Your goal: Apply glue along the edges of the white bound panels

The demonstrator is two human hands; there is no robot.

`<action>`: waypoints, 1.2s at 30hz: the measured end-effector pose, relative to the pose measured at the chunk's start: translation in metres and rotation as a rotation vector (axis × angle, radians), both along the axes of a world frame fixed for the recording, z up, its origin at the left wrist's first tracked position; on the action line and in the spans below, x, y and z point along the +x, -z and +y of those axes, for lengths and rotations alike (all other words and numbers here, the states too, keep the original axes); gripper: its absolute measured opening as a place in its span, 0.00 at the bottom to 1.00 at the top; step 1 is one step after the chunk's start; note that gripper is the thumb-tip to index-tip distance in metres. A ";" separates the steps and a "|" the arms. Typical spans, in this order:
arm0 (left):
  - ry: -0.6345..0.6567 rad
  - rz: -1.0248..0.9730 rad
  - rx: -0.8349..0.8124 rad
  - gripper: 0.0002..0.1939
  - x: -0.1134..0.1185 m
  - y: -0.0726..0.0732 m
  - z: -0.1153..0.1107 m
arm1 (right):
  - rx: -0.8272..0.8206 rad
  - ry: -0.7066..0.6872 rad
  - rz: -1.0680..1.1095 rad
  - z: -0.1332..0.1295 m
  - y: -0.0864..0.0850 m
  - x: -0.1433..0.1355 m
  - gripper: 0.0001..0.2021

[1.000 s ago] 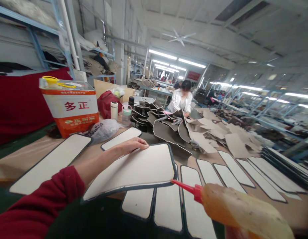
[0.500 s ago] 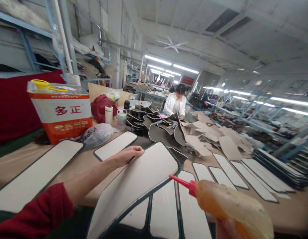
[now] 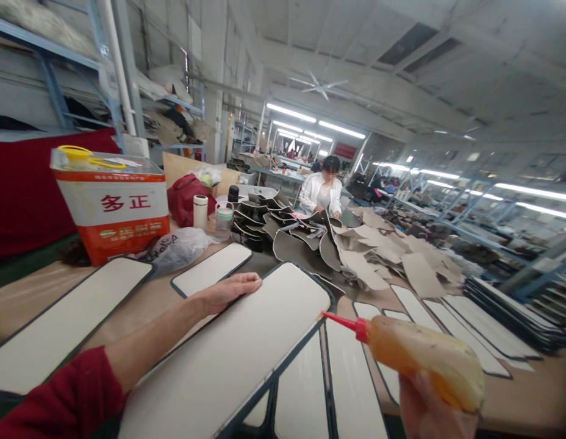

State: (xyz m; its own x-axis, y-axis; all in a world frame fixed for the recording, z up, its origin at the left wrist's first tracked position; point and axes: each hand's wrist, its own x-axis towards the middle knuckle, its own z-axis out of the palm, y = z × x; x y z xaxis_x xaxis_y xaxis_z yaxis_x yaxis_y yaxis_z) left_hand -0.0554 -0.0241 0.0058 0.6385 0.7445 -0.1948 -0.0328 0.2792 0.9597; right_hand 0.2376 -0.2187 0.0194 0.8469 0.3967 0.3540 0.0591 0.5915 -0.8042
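My left hand (image 3: 230,292) grips the far left edge of a large white panel (image 3: 246,341) with a dark border, which is tilted up off the table. In my right hand (image 3: 432,402) is a squeeze bottle (image 3: 420,353) of amber liquid, its red nozzle (image 3: 342,320) pointing left. The nozzle tip meets the panel's right edge near its far corner. Beneath the raised panel lie more white dark-edged panels (image 3: 301,384), partly covered by it.
A white-and-orange can (image 3: 113,207) stands at the left beside a crumpled plastic bag (image 3: 180,247). Grey curved pieces (image 3: 296,247) are heaped ahead, tan sheets (image 3: 420,271) to their right. A dark-edged panel stack (image 3: 512,317) sits far right. A co-worker (image 3: 322,189) is behind the heap.
The held panel has swung lower and flatter, with my left hand a little lower. The nozzle tip has moved slightly right and up along the panel's edge, toward its far corner.
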 end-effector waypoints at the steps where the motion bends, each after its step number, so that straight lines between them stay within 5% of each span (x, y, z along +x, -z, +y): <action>1: 0.003 -0.010 -0.004 0.29 0.000 0.000 -0.001 | 0.016 -0.017 -0.003 0.002 -0.003 0.002 0.25; 17: -0.039 -0.080 -0.067 0.30 0.004 0.013 0.002 | -0.145 -0.105 0.065 -0.006 0.013 -0.007 0.30; 22: -0.048 -0.082 -0.064 0.31 0.006 0.015 0.005 | -0.175 -0.075 0.034 -0.010 0.025 -0.009 0.41; 32: -0.055 -0.091 -0.087 0.29 0.009 0.015 0.011 | -0.208 -0.161 0.190 -0.015 -0.016 -0.059 0.38; 36: -0.073 -0.086 -0.083 0.30 0.009 0.013 0.011 | -0.190 -0.198 0.135 -0.017 -0.005 -0.047 0.36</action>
State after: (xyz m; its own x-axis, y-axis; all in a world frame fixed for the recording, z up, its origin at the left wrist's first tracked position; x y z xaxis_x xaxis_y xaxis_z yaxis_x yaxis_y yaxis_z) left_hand -0.0461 -0.0133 -0.0069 0.5999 0.7736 -0.2043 -0.1373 0.3511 0.9262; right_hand 0.1903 -0.2361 0.0240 0.7807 0.6074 0.1469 -0.1577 0.4189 -0.8942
